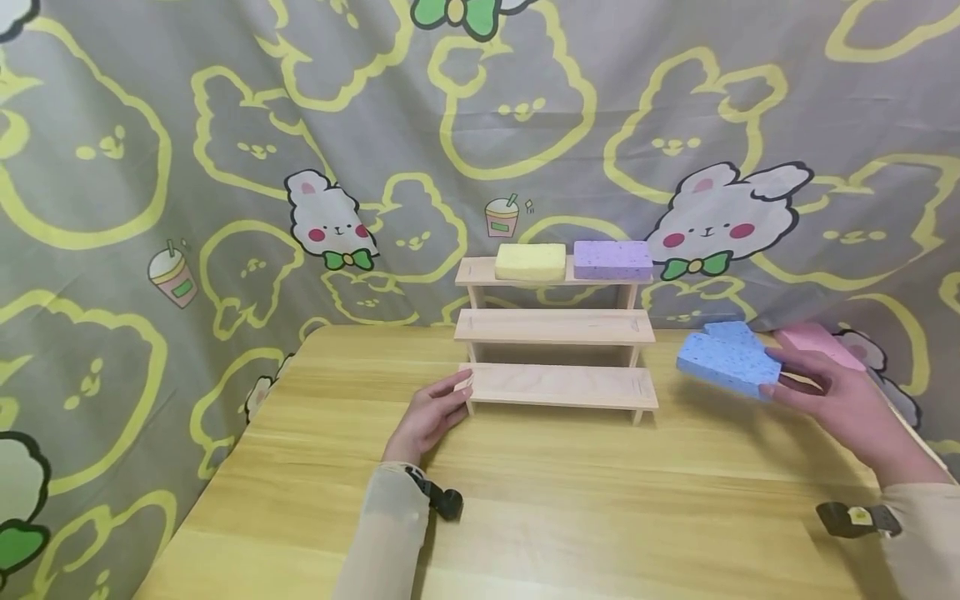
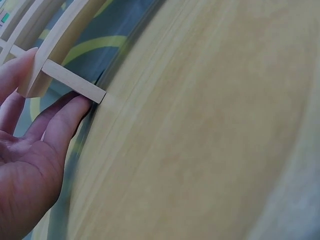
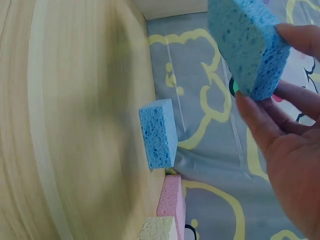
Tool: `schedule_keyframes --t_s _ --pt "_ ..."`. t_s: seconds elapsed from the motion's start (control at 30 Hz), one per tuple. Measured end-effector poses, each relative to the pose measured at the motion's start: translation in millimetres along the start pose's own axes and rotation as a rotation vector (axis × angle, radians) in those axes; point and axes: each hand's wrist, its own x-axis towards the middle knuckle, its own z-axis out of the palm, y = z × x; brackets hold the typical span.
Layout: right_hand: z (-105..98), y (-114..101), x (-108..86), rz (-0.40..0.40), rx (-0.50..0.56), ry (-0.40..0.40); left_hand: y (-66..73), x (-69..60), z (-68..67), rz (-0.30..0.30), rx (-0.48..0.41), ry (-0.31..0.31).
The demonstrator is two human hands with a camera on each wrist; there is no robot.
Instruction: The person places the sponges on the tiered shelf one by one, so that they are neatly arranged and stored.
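Observation:
My right hand (image 1: 832, 396) pinches a blue sponge (image 1: 726, 364) by its right end, above the table to the right of a three-tier wooden shelf (image 1: 555, 385). In the right wrist view the held sponge (image 3: 250, 45) sits between thumb and fingertips, clear of the tabletop. My left hand (image 1: 429, 417) grips the left end of the shelf's bottom tier; in the left wrist view its fingers (image 2: 62, 120) are at the tier's end and the short leg. On the top tier lie a yellow sponge (image 1: 530, 262) and a purple sponge (image 1: 612, 261), side by side.
A second blue sponge (image 3: 159, 134) stands on the table (image 1: 525, 500) near its back edge. Beside it are a pink sponge (image 3: 171, 200) and a pale yellow sponge (image 3: 159, 229). Patterned grey cloth (image 1: 405, 108) hangs behind the table and at the left.

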Motion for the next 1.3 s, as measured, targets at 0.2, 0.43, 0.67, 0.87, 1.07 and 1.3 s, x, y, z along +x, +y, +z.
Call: schedule_keyframes --t_s 0.2,0.43,0.67,0.87,1.07,1.3 --pt "4 -7 4.7 -0.145 0.127 0.045 0.7 0.6 -0.4 0.003 0.012 -0.004" --pt "8 -19 10.8 -0.247 0.167 0.051 0.9 -0.6 0.3 0.002 -0.005 0.001" --pt "14 -23 14.8 -0.242 0.243 0.06 0.1 -0.9 0.5 -0.001 -0.001 0.014" --pt "23 -30 22.2 -0.262 0.311 0.007 -0.6 -0.4 -0.8 -0.007 0.001 0.007" --pt "35 -43 31.7 -0.206 0.266 -0.023 0.3 -1.2 -2.9 0.006 -0.009 0.007" --pt "43 -57 44.3 -0.094 0.12 -0.062 1.0 1.0 -1.7 0.005 0.004 -0.004"
